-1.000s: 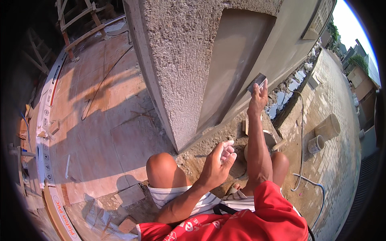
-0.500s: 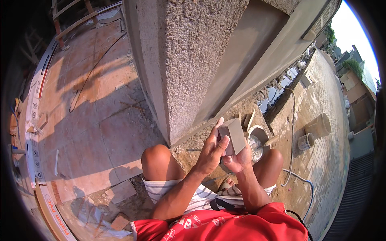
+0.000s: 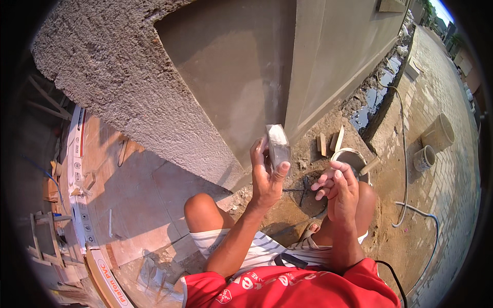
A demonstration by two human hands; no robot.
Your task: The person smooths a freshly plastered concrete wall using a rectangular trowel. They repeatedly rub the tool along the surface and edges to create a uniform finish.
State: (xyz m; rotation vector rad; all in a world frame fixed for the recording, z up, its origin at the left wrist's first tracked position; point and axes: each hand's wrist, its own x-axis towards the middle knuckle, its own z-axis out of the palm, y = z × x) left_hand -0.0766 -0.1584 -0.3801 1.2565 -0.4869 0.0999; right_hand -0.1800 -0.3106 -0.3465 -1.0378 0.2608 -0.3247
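In front of the recessed panel of the plastered wall (image 3: 221, 77), my left hand (image 3: 264, 179) grips a grey rectangular block (image 3: 279, 154) upright, with a pale white patch on its top. My right hand (image 3: 336, 192) is just to the right of it, empty, fingers loosely bent and apart. Beyond that hand sits a bucket (image 3: 347, 156) with a wooden handle (image 3: 370, 165) sticking out, partly hidden by the fingers. Small wooden pieces (image 3: 322, 144) stand beside the bucket.
A rough stucco edge (image 3: 113, 87) borders the panel. Tiled flooring (image 3: 149, 205) and long printed boards (image 3: 105, 277) lie left. At right are two buckets (image 3: 436, 134), a hose (image 3: 403, 205), a ditch with dark water (image 3: 372, 105), a paved lane (image 3: 444, 179) and my bent knees.
The block passed from my right hand at the wall into both hands, and now only my left holds it. My right hand has let go and moved rightward. The view has swung toward the panel.
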